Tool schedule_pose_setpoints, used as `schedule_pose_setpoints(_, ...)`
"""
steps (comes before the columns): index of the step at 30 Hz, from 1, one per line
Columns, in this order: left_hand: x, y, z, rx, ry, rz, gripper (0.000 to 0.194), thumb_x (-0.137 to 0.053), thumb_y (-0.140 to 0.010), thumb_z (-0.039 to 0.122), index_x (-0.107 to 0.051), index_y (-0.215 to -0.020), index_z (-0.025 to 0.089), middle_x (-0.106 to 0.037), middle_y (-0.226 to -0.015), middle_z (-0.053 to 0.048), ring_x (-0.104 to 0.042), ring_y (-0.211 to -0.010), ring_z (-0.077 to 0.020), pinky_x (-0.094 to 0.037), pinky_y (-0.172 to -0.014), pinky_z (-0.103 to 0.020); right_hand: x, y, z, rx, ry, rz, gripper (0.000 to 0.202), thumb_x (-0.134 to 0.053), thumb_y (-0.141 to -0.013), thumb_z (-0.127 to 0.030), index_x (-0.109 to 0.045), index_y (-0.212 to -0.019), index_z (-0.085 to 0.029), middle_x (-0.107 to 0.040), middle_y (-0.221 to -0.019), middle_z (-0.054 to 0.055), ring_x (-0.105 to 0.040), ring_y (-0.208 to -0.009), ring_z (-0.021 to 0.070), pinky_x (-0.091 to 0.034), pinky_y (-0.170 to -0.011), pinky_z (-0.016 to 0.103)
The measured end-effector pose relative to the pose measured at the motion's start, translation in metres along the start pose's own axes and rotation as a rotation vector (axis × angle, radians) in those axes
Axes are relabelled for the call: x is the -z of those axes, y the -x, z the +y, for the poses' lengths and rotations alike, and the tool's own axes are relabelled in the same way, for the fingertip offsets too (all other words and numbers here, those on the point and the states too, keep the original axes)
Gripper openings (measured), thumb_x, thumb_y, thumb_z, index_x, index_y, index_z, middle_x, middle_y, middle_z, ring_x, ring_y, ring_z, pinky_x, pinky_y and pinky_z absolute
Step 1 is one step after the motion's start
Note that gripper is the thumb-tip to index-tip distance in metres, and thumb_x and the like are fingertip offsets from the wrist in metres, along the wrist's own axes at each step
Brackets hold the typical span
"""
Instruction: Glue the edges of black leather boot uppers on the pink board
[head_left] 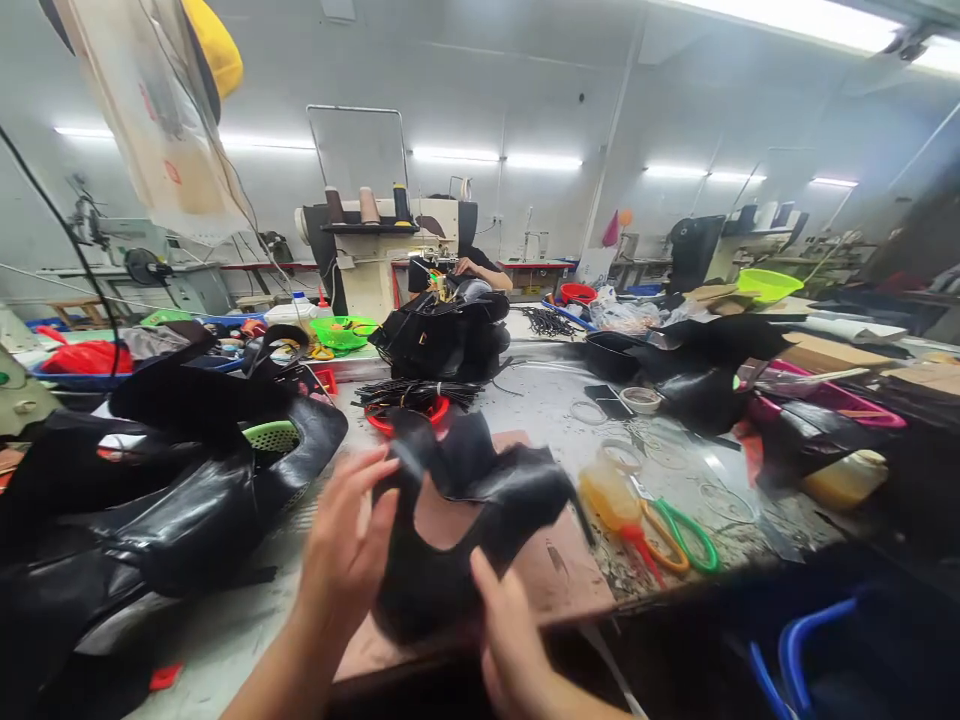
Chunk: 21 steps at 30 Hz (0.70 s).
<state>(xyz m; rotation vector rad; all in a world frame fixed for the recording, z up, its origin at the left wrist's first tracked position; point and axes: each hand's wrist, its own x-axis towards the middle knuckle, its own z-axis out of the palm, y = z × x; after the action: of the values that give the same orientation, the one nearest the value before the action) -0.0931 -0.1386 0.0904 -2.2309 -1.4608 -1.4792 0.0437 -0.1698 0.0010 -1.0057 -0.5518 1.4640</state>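
A black leather piece (427,590) with a curved opening and raised flaps is held over a pinkish board (570,575) at the table's front edge. My left hand (345,540) grips its left edge, fingertips at the upper flap and thumb lower down; motion blurs them slightly. At the near right edge, my right hand (514,630) pinches the leather with the thumb on top, its other fingers mostly hidden below. Right of the board lie a bottle of amber liquid (607,495) with a red nozzle and scissors (694,535) with green and orange handles.
Glossy black leather pieces (187,510) are heaped at left, others (697,385) at right. A red basket (375,420) with black strips stands behind the board. Beyond it, a co-worker's arm (484,270) is at a sewing machine (375,260). Tape rolls (641,400) lie on the table.
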Motion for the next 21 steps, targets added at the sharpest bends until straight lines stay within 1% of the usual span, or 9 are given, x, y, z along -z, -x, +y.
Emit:
schedule_pose_setpoints(2, -0.026, -0.027, 0.016, -0.023, -0.065, -0.371, 0.028, -0.04, -0.087, 0.031, -0.058, -0.105, 0.02, -0.057, -0.121, -0.008, -0.049, -0.115, -0.0222, -0.037, -0.1, -0.04, 0.003, 0.009, 0.023, -0.332, -0.056, -0.041, 0.042, -0.055, -0.076, -0.047, -0.051, -0.105, -0.018, -0.067, -0.096, 0.008, -0.065, -0.084, 0.0209, -0.051, -0.067, 0.032)
schedule_pose_setpoints(4, -0.065, -0.044, 0.028, -0.029, -0.119, -0.809, 0.033, -0.037, -0.088, 0.028, -0.055, -0.113, 0.015, -0.054, -0.125, -0.01, -0.046, -0.119, -0.0224, -0.035, -0.102, -0.038, 0.006, 0.011, 0.026, -0.503, 0.027, -0.166, 0.038, -0.049, -0.078, -0.051, -0.053, -0.094, -0.017, -0.067, -0.081, 0.006, -0.064, -0.066, 0.0161, -0.049, -0.058, 0.028)
schedule_pose_setpoints(7, -0.12, -0.044, 0.034, -0.07, -0.113, -0.969, 0.031, -0.04, -0.085, 0.022, -0.059, -0.108, 0.012, -0.061, -0.115, -0.014, -0.055, -0.109, -0.0253, -0.043, -0.093, -0.039, 0.016, 0.011, 0.005, -0.476, 0.363, -0.609, 0.046, -0.048, -0.075, -0.06, -0.058, -0.073, -0.014, -0.06, -0.061, 0.003, -0.057, -0.052, 0.0124, -0.045, -0.055, 0.024)
schedule_pose_setpoints(10, -0.146, -0.019, 0.031, -0.183, -0.054, -1.071, 0.027, -0.045, -0.083, 0.021, -0.062, -0.105, 0.019, -0.064, -0.114, -0.007, -0.053, -0.112, -0.0239, -0.036, -0.1, -0.042, 0.033, 0.009, -0.034, -0.22, 0.645, -0.904, 0.035, -0.064, -0.065, -0.05, -0.061, -0.064, -0.015, -0.057, -0.057, -0.001, -0.054, -0.054, 0.0108, -0.044, -0.058, 0.022)
schedule_pose_setpoints(12, -0.145, 0.004, 0.026, -0.235, -0.02, -1.114, 0.03, -0.049, -0.082, 0.024, -0.059, -0.11, 0.02, -0.059, -0.121, -0.005, -0.047, -0.118, -0.0233, -0.029, -0.105, -0.042, 0.043, 0.001, -0.064, 0.058, 0.789, -0.83, 0.028, -0.057, -0.074, -0.043, -0.061, -0.068, -0.016, -0.058, -0.06, -0.001, -0.056, -0.057, 0.0113, -0.044, -0.061, 0.022)
schedule_pose_setpoints(14, -0.135, 0.023, 0.021, -0.283, 0.011, -1.132, 0.045, -0.051, -0.081, 0.029, -0.048, -0.124, 0.018, -0.047, -0.134, -0.01, -0.038, -0.126, -0.0249, -0.026, -0.107, -0.041, 0.048, -0.019, -0.092, 0.37, 0.938, -0.544, 0.024, -0.047, -0.082, -0.034, -0.061, -0.078, -0.015, -0.062, -0.071, 0.003, -0.058, -0.065, 0.0137, -0.045, -0.065, 0.025)
schedule_pose_setpoints(16, -0.124, 0.034, 0.013, -0.361, 0.036, -1.15, 0.052, -0.05, -0.083, 0.034, -0.039, -0.132, 0.023, -0.033, -0.142, -0.012, -0.024, -0.132, -0.0299, -0.019, -0.108, -0.049, 0.048, -0.045, -0.111, 0.614, 1.134, -0.317, 0.019, -0.049, -0.081, -0.023, -0.06, -0.094, -0.014, -0.063, -0.089, 0.008, -0.058, -0.079, 0.0171, -0.046, -0.073, 0.029)
schedule_pose_setpoints(19, -0.107, 0.031, -0.005, -0.437, 0.054, -1.188, 0.051, -0.052, -0.081, 0.043, -0.039, -0.13, 0.038, -0.017, -0.148, -0.009, -0.008, -0.133, -0.0401, -0.01, -0.101, -0.067, 0.042, -0.074, -0.117, 0.718, 1.435, -0.311, 0.023, -0.051, -0.079, -0.016, -0.06, -0.1, -0.014, -0.062, -0.098, 0.01, -0.056, -0.092, 0.0214, -0.044, -0.081, 0.033)
schedule_pose_setpoints(21, -0.099, 0.023, -0.018, -0.443, 0.071, -1.211, 0.049, -0.054, -0.079, 0.046, -0.043, -0.126, 0.039, -0.021, -0.148, -0.008, -0.014, -0.133, -0.0404, -0.011, -0.1, -0.067, 0.039, -0.075, -0.108, 0.705, 1.541, -0.35, 0.023, -0.047, -0.082, -0.017, -0.059, -0.102, -0.015, -0.064, -0.097, 0.009, -0.058, -0.093, 0.0217, -0.044, -0.081, 0.033)
